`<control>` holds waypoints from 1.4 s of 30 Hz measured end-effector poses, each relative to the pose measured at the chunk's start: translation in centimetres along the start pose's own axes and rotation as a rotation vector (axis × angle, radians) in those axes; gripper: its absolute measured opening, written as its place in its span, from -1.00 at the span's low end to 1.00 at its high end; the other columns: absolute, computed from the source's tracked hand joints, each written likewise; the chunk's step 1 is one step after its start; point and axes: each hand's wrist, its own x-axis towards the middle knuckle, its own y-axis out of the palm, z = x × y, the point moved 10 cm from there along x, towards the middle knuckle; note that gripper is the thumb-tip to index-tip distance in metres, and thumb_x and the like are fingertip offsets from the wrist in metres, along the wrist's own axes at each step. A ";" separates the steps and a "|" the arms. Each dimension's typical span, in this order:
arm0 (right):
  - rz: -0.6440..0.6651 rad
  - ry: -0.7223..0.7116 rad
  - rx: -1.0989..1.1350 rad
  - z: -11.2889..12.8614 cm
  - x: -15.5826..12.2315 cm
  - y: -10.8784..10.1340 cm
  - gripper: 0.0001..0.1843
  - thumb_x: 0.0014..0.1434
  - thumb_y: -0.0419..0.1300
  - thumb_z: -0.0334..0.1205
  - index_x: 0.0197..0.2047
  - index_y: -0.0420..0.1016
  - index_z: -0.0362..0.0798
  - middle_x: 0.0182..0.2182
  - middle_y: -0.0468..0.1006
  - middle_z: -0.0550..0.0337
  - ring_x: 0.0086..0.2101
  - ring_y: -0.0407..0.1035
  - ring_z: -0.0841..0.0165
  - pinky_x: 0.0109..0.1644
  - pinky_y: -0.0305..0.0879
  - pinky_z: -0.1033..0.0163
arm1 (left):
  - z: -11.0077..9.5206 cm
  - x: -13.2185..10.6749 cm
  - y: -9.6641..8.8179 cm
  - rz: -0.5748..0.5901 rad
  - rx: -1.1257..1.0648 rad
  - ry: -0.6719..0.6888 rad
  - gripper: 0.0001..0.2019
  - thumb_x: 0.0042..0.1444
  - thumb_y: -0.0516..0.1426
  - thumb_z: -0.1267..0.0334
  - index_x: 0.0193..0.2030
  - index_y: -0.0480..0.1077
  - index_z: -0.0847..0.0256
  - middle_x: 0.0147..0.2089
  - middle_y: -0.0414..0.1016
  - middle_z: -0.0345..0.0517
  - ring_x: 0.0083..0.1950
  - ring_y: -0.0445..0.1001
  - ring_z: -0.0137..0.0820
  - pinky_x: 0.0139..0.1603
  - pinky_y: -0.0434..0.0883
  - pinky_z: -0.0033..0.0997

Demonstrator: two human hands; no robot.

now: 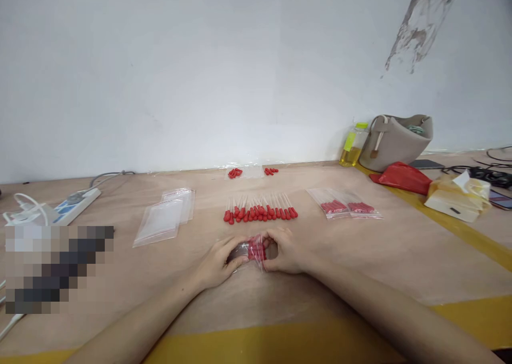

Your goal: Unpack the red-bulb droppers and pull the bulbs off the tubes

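My left hand (219,263) and my right hand (288,250) pinch a clear plastic bag (239,253) from either side, low over the table. Inside it, red rubber bulbs (256,248) are bunched between my fingers; the rest of the contents is hard to make out. Just beyond lies a row of thin clear droppers with red bulbs (262,210), bulbs toward me. Flat zip bags (158,223) overlap to the left. Two filled bags (347,207) with red bulbs rest to the right.
Small groups of red bulbs (235,173) lie by the wall. A white power strip (78,205) with cables is at the left, beside a pixelated area. At the right stand a bottle of yellow liquid (352,150) and a grey bag (396,143), near a red pouch (404,177) and crumpled yellow packaging (456,196).
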 end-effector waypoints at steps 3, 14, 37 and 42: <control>0.010 -0.035 -0.001 0.6 0.0 0.1 -0.77 -0.19 0.25 -0.30 -0.36 0.39 -0.04 -0.48 0.44 0.33 -0.43 0.30 0.45 -0.28 0.16 0.32 | 0.0 -0.1 -0.1 -0.006 0.003 -0.012 -0.69 0.16 0.00 0.19 0.05 0.23 0.12 -0.01 0.39 -0.09 0.00 0.36 -0.35 0.01 0.31 -0.31; 0.040 0.163 0.378 -2.2 -0.1 -0.2 -0.79 -0.18 0.18 -0.41 -0.39 0.30 -0.06 -0.55 0.38 0.34 -0.56 0.27 0.51 -0.50 0.19 0.40 | 0.8 -0.1 0.0 -0.016 0.021 -0.040 -0.70 0.15 0.00 0.16 0.02 0.26 0.14 -0.06 0.43 -0.08 -0.07 0.39 -0.35 -0.06 0.33 -0.31; -0.440 0.299 0.430 -7.9 0.7 -14.2 -0.64 -0.13 0.28 -0.09 -0.28 0.36 -0.08 -0.33 0.54 0.10 -0.38 0.44 0.38 -0.26 0.39 0.24 | 0.7 -0.4 0.3 0.111 0.080 0.016 -0.51 0.13 0.02 0.11 0.21 0.10 0.08 0.20 0.22 -0.08 0.23 0.13 -0.27 0.23 0.08 -0.06; -0.461 0.020 -0.124 -4.8 2.6 -11.4 -0.77 0.05 0.13 -0.16 -0.22 0.40 -0.06 -0.29 0.52 0.09 -0.30 0.41 0.34 -0.19 0.35 0.20 | 0.8 -0.4 0.4 0.113 0.082 0.006 -0.51 0.13 0.02 0.10 0.21 0.10 0.07 0.20 0.21 -0.09 0.23 0.14 -0.28 0.23 0.08 -0.07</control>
